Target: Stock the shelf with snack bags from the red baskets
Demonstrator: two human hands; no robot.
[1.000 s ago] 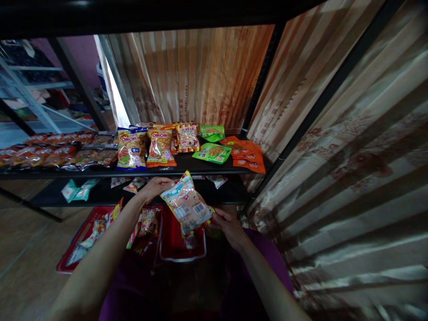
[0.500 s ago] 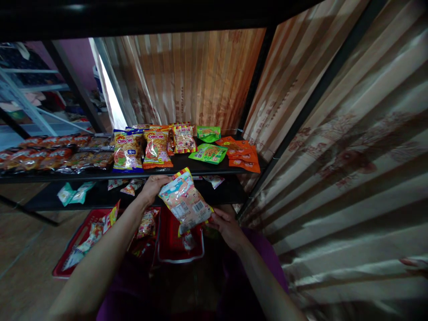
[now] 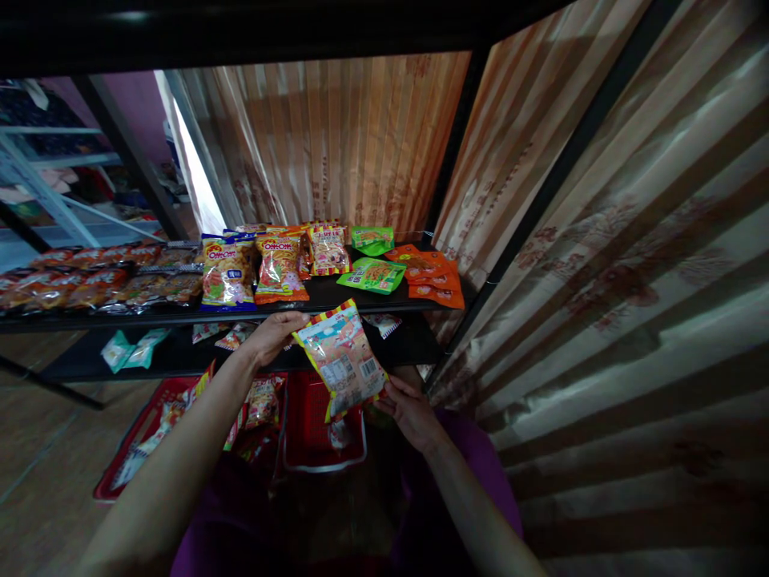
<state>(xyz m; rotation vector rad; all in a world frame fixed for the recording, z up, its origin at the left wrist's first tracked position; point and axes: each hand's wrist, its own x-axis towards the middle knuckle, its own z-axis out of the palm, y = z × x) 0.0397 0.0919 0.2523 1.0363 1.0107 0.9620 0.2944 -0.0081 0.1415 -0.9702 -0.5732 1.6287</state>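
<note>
A snack bag (image 3: 342, 359) with red-and-yellow striped ends hangs between my hands, tilted, its barcode side facing me. My left hand (image 3: 273, 336) pinches its upper left corner. At the lower right corner, the fingers of my right hand (image 3: 412, 410) are closed on the same bag. Just behind it runs the front edge of the black shelf (image 3: 336, 303). On that shelf stand a blue-edged snack bag (image 3: 228, 272), an orange snack bag (image 3: 281, 268) and a striped snack bag (image 3: 329, 248). Green pouches (image 3: 373, 275) and orange packets (image 3: 436, 276) lie to their right.
Below, a red basket (image 3: 295, 457) holds a small packet; another red basket (image 3: 108, 473) at left holds several snack bags. Teal packets (image 3: 135, 350) lie on the lower shelf. Wrapped snacks (image 3: 96, 287) fill the shelf's left. A black post (image 3: 541, 192) and curtain (image 3: 649, 320) border the right.
The snack bag has shifted slightly right and turned a little more upright, both hands moving with it. My grip on it stays the same.
</note>
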